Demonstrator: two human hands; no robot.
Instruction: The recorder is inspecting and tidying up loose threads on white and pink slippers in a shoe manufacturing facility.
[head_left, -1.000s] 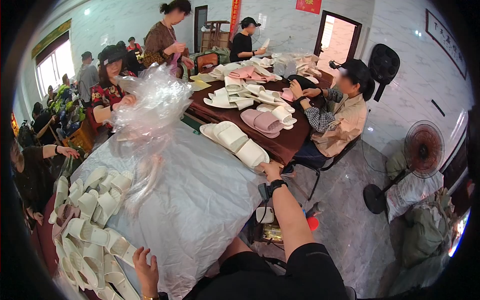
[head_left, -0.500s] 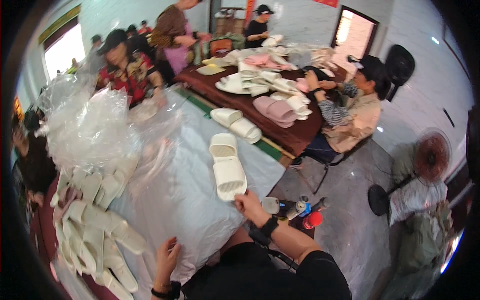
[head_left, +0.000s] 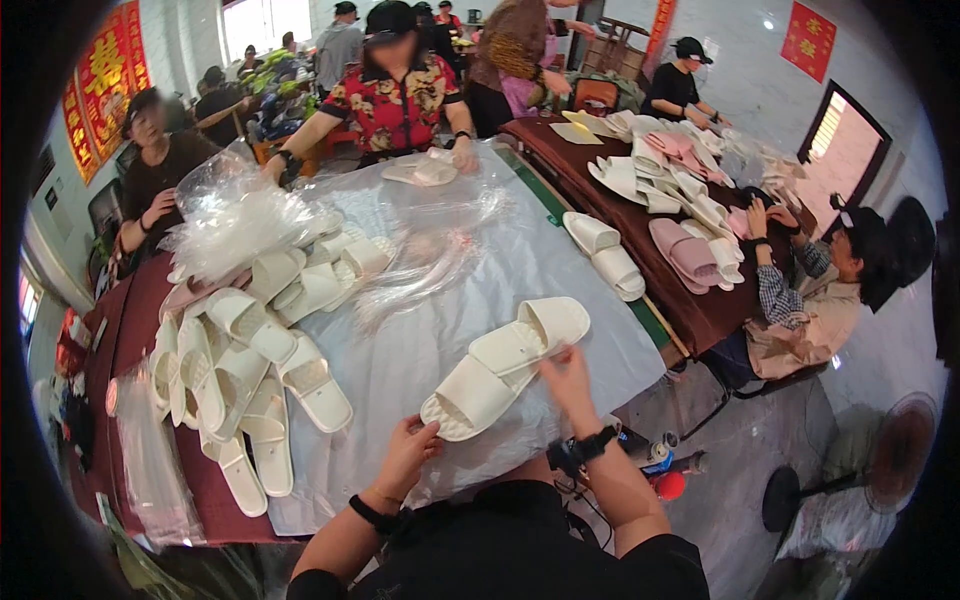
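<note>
Just in front of me, a pair of white slippers (head_left: 478,397) lies end to end, partly overlapping, slanting across the pale plastic sheet (head_left: 385,375). At its near left end, the fingers of my left hand (head_left: 408,455) are closed on the edge of the nearer slipper. My right hand (head_left: 572,388) pinches the side edge near the middle of the pair, its fingertips partly hidden. To the left lies a heap of white slippers (head_left: 245,375), several overlapping one another. Clear plastic bags (head_left: 235,220) are piled behind that heap.
Across the table, a person in a flowered shirt (head_left: 400,105) has a hand by another white slipper (head_left: 420,172). Another white pair (head_left: 605,255) lies by the table's right edge. Beyond, a brown-covered table (head_left: 560,145) carries white and pink slippers. A standing fan (head_left: 900,450) is at right.
The pair of slippers has turned from nearly upright in view to a slant. My left hand has come up to its near end, and my right hand has shifted toward its middle. The view has swung left.
</note>
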